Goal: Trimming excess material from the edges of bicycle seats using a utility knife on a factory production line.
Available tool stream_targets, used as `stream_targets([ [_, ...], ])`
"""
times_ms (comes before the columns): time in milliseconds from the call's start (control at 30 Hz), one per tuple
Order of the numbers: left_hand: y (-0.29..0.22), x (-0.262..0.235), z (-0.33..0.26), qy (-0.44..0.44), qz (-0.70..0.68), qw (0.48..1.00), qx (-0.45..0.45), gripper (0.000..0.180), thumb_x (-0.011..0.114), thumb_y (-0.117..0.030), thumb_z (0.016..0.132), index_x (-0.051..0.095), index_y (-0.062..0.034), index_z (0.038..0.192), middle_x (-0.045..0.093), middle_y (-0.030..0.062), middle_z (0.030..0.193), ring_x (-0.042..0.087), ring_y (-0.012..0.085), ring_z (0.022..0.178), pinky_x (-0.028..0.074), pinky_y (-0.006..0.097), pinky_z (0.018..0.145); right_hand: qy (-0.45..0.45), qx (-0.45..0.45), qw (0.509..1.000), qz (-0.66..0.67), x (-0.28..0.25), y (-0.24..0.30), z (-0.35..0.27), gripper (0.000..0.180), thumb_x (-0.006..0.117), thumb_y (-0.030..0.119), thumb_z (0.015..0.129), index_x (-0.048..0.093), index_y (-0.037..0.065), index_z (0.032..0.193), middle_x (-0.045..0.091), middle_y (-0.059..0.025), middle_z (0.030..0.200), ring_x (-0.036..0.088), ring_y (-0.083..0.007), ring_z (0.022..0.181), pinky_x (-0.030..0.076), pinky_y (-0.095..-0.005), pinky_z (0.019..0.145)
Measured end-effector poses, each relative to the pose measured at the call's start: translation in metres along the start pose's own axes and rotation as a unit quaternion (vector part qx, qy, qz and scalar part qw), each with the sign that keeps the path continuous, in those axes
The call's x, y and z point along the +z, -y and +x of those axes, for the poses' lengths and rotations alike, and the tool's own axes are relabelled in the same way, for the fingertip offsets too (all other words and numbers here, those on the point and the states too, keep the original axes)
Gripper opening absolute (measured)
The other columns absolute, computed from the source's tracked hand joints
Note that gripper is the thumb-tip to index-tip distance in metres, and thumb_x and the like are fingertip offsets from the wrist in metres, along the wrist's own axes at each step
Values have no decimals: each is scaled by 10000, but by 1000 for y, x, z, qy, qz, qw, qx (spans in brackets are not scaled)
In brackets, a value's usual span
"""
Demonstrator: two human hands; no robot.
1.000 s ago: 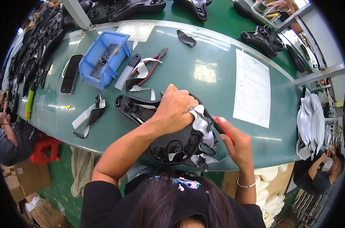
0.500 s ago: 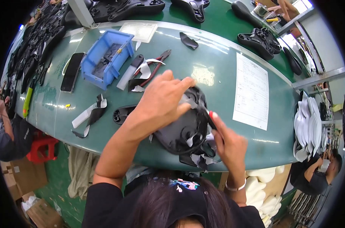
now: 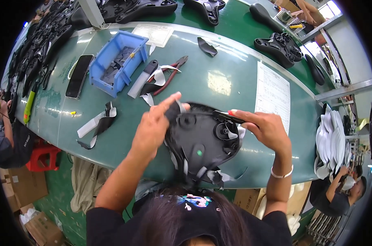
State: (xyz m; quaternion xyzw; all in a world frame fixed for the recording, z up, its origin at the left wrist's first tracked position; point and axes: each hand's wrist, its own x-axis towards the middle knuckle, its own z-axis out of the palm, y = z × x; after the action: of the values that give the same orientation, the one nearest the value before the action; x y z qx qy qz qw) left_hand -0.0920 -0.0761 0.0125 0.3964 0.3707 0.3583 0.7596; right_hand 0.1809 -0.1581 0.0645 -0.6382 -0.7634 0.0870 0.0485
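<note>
Head view: fingers (image 3: 169,104) of the left hand (image 3: 153,127) are closed on the upper left edge of a black moulded shell (image 3: 202,143), held at lower centre above the green table (image 3: 218,82). The right hand (image 3: 265,129) pinches a thin black tool (image 3: 229,117) at its upper right rim. The shell is best braced firmly, so the tool is kept from slipping.

Left hand (image 3: 153,125) forefinger extended, right hand (image 3: 265,129) pinching (wrist braceleted)
</note>
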Motion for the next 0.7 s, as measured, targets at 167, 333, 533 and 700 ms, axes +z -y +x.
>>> stream_targets([
  [167,-30,-17,-28,211,-14,973,97,230,504,-120,927,678,-53,791,640,-17,830,511,197,888,381,351,947,34,-114,990,-74,-14,17,16,436,617,199,831,573,295,1254,526,-68,582,518,-260,520,399,-360,503],
  [333,-90,-52,-7,245,-247,832,432,244,574,-50,837,492,-125,621,444,-67,636,383,126,699,474,276,701,80,55,992,-79,3,45,-58,531,651,196,809,508,255,1318,545,-68,573,518,-270,494,379,-377,486],
  [533,-37,-7,59,282,551,755,214,280,622,-90,728,639,-47,1004,560,107,862,538,244,958,493,397,719,49,106,993,-28,-1,60,-59,498,660,180,805,538,195,1288,578,-92,602,541,-278,501,395,-349,489],
  [700,-10,28,85,433,512,684,287,133,634,-149,774,644,-48,858,622,116,912,563,218,927,453,340,807,59,45,996,55,-2,28,-39,460,664,200,800,571,191,1251,582,-110,633,539,-306,522,403,-360,496],
])
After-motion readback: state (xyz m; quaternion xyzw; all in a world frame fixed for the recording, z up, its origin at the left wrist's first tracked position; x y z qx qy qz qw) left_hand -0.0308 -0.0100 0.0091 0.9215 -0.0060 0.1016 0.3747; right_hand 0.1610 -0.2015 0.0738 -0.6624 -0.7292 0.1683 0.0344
